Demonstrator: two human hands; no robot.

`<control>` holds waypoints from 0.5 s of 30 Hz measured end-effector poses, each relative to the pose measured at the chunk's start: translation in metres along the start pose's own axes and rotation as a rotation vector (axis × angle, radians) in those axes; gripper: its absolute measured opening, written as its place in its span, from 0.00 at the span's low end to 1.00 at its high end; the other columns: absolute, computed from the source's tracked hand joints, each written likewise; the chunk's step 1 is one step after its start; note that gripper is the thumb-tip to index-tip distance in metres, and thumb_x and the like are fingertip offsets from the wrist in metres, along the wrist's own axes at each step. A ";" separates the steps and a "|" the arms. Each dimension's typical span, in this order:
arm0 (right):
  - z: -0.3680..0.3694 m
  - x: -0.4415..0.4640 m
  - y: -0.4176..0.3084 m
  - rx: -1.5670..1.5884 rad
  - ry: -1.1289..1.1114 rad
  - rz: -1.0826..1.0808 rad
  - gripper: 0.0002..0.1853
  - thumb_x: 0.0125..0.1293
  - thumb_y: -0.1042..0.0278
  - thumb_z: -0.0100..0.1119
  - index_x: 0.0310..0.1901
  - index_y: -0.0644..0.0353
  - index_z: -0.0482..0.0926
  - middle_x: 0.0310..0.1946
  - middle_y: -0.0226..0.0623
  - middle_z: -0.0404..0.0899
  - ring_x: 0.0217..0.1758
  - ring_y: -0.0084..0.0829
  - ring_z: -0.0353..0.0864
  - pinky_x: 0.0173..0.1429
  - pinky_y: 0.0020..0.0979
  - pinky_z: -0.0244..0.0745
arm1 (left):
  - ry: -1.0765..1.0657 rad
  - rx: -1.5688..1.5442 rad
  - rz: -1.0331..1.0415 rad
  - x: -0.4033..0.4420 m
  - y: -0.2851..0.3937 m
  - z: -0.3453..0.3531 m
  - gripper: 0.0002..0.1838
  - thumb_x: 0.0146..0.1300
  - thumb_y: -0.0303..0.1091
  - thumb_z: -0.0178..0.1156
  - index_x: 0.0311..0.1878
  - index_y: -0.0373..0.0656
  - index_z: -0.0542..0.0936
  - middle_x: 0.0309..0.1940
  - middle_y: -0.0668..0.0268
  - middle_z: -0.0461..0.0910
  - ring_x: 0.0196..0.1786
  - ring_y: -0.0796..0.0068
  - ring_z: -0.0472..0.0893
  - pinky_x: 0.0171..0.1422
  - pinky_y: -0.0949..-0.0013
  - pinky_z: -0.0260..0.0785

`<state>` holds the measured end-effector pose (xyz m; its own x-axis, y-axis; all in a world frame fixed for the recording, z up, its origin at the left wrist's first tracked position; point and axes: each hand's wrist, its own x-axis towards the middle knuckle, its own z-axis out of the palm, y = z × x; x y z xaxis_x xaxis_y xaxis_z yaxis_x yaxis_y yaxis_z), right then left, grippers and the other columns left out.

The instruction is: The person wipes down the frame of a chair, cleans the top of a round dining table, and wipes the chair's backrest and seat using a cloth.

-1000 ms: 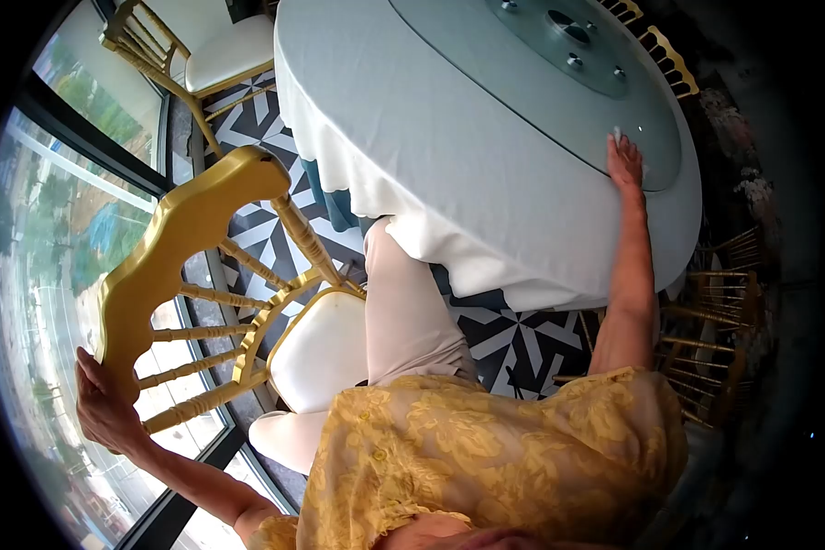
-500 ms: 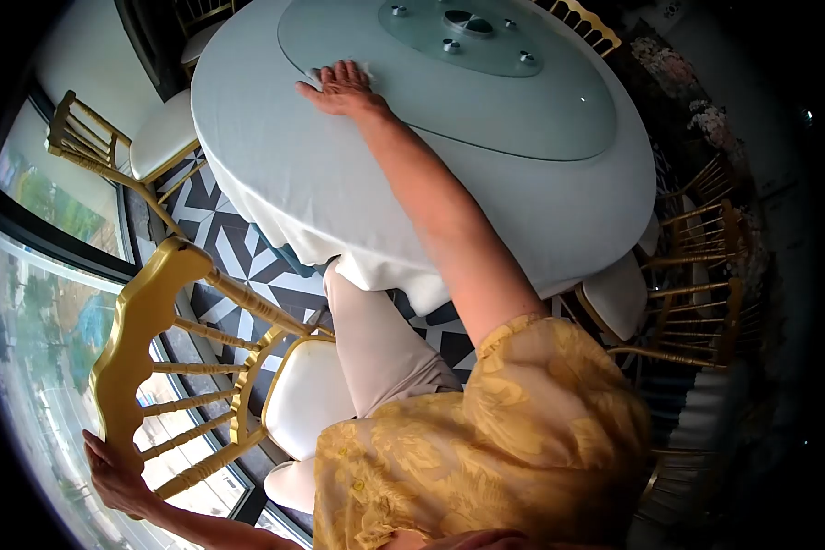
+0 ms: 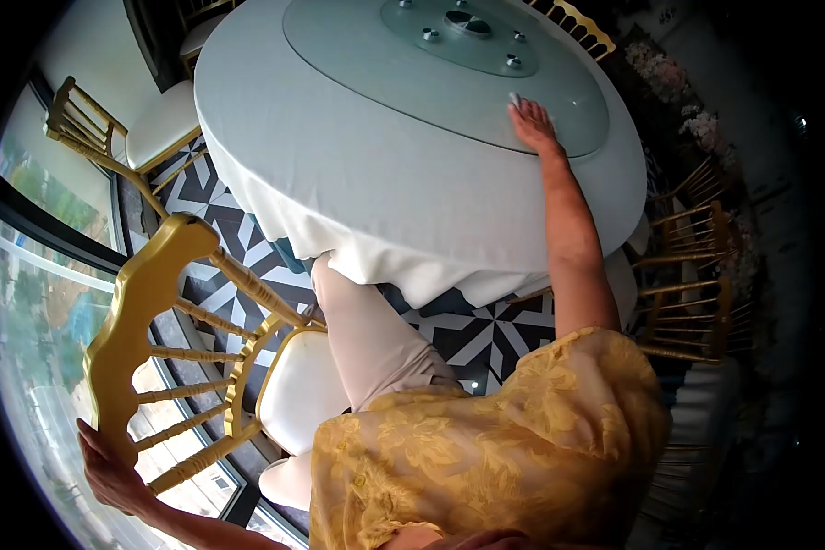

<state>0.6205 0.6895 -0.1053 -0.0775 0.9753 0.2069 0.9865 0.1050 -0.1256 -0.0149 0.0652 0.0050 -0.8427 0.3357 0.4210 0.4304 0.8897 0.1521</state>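
Note:
My right hand [image 3: 533,126] is stretched out over the near right edge of the glass turntable [image 3: 376,69], palm down. A small pale cloth [image 3: 514,99] shows at its fingertips; the rest of it is hidden under the hand. At lower left, my left hand [image 3: 112,472] is closed around the back of a gold chair [image 3: 151,266] with a white seat. The turntable lies on a round table with a white tablecloth [image 3: 339,183].
Another gold chair [image 3: 92,137] stands by the window [image 3: 46,348] on the left. Several gold chairs [image 3: 683,266] line the right side. Metal knobs surround a round metal hub [image 3: 467,24] on the turntable. Patterned tiles [image 3: 495,335] cover the floor.
My right hand has slid rightward along the turntable's near edge with the cloth. The knobs have shifted clockwise around the hub. My left hand has stayed on the chair back.

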 end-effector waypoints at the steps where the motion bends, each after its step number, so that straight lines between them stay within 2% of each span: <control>1: -0.005 -0.010 0.016 -0.018 -0.009 0.045 0.36 0.72 0.33 0.37 0.70 0.53 0.63 0.71 0.42 0.61 0.76 0.47 0.55 0.78 0.49 0.51 | -0.004 -0.003 -0.004 -0.001 0.001 0.000 0.32 0.74 0.65 0.36 0.52 0.54 0.85 0.40 0.63 0.87 0.40 0.53 0.84 0.42 0.54 0.71; 4: -0.019 -0.040 0.013 -0.010 0.002 0.044 0.36 0.72 0.35 0.38 0.72 0.52 0.61 0.70 0.43 0.61 0.76 0.49 0.55 0.78 0.50 0.50 | -0.027 -0.026 -0.003 0.000 0.002 0.001 0.32 0.74 0.65 0.37 0.47 0.54 0.85 0.37 0.64 0.87 0.37 0.54 0.84 0.40 0.54 0.70; 6: -0.029 -0.063 -0.013 -0.009 0.001 0.011 0.37 0.72 0.35 0.39 0.72 0.54 0.60 0.70 0.45 0.61 0.76 0.50 0.54 0.78 0.50 0.49 | 0.059 -0.008 0.020 -0.003 0.005 0.002 0.32 0.75 0.65 0.36 0.43 0.54 0.85 0.33 0.65 0.86 0.35 0.55 0.83 0.38 0.54 0.69; 8: -0.028 -0.073 -0.041 -0.009 0.007 -0.010 0.38 0.72 0.35 0.40 0.72 0.55 0.60 0.70 0.46 0.60 0.76 0.50 0.54 0.78 0.50 0.49 | 0.027 0.023 -0.002 -0.002 0.008 -0.001 0.31 0.75 0.65 0.36 0.44 0.55 0.85 0.32 0.65 0.86 0.34 0.56 0.83 0.37 0.54 0.69; 10: -0.023 -0.076 -0.065 -0.027 0.051 -0.144 0.40 0.71 0.34 0.41 0.72 0.61 0.59 0.70 0.51 0.59 0.76 0.53 0.53 0.79 0.50 0.47 | 0.024 0.035 -0.009 -0.001 0.009 0.001 0.31 0.74 0.65 0.37 0.44 0.55 0.85 0.31 0.65 0.86 0.33 0.55 0.83 0.36 0.54 0.69; 14: -0.007 -0.066 -0.126 -0.010 -0.060 -0.165 0.42 0.71 0.33 0.42 0.71 0.65 0.58 0.70 0.54 0.59 0.76 0.54 0.52 0.80 0.49 0.46 | 0.042 0.050 -0.006 0.000 0.010 0.000 0.31 0.73 0.67 0.38 0.46 0.56 0.85 0.32 0.64 0.87 0.34 0.53 0.83 0.36 0.53 0.69; 15: 0.004 -0.058 -0.138 -0.032 0.017 -0.181 0.42 0.70 0.34 0.43 0.71 0.65 0.59 0.70 0.54 0.59 0.76 0.55 0.52 0.79 0.49 0.47 | 0.068 0.055 -0.010 -0.001 0.009 0.001 0.31 0.73 0.66 0.39 0.45 0.56 0.86 0.31 0.63 0.86 0.34 0.53 0.83 0.36 0.53 0.69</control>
<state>0.4883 0.6188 -0.1037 -0.2519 0.9375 0.2400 0.9607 0.2721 -0.0544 -0.0107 0.0736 0.0052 -0.8221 0.3071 0.4794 0.4025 0.9090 0.1079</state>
